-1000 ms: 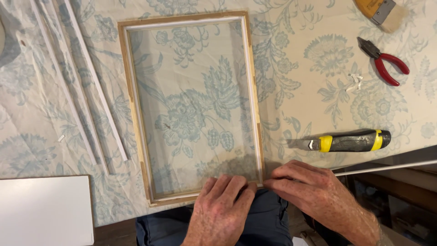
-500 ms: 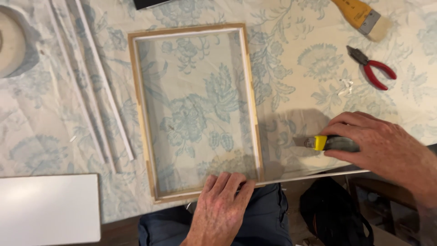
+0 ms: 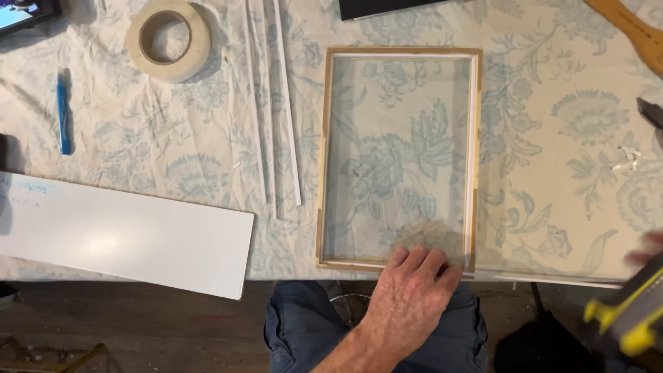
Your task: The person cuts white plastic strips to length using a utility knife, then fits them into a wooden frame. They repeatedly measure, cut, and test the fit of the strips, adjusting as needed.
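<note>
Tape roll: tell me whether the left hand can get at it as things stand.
Probably yes. The left hand rests on the wooden frame near edge; only thin white strips lie flat between it and the tape roll.

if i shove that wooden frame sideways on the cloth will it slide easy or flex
The wooden frame looks thin-railed with a clear pane, so probably fairly stiff but fragile. Lying flat on the wrinkled tablecloth, it would likely drag and bunch fabric. The left hand pins its near edge.

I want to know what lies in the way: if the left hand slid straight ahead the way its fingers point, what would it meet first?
The left hand rests on the wooden frame's near rail, fingers pointing up the table. Going on, it would probably cross the clear pane first, then reach the far rail. Depth is hard to judge.
</note>
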